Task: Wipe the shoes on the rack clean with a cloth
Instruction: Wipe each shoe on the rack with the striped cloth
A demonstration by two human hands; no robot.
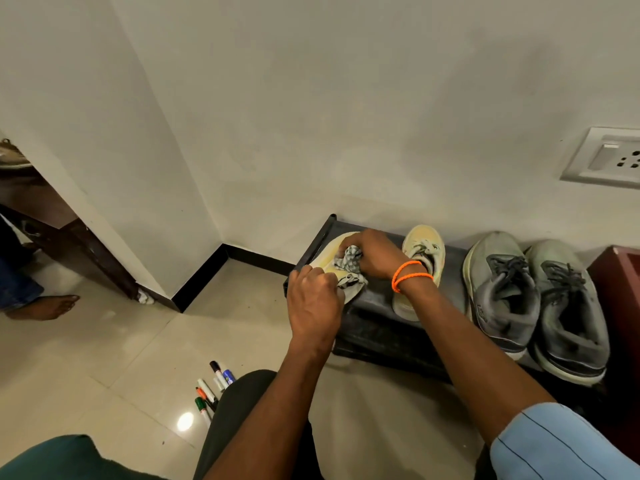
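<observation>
in the head view, the person sits or crouches in front of a low black shoe rack (377, 299) that stands against the wall. on its top shelf four shoes lie: at the left end a pale yellow shoe (332, 258), which is the one in work now, beside it the second yellow shoe (424, 251), and further right a pair of grey sneakers (533, 296), touching each other side by side. the left hand (313, 299) has its fingers curled around the near end of the left yellow shoe, and i think it holds the shoe so that it does not slide on the shelf while it is rubbed. the right hand (372, 254), with orange bands (410, 275) on the wrist, grips a bunched checked cloth (349, 265) and presses it on the upper side of the same shoe; the cloth is crumpled into a pad, probably to give more pressure on a small area. the shoe seems tilted toward the person, perhaps to show its side better, but the hands hide much of it. the other three shoes are not touched, so i judge that the task is at an early part. on the tiled floor (104, 358) near the knee lie some markers (213, 386), well apart from the rack.
</observation>
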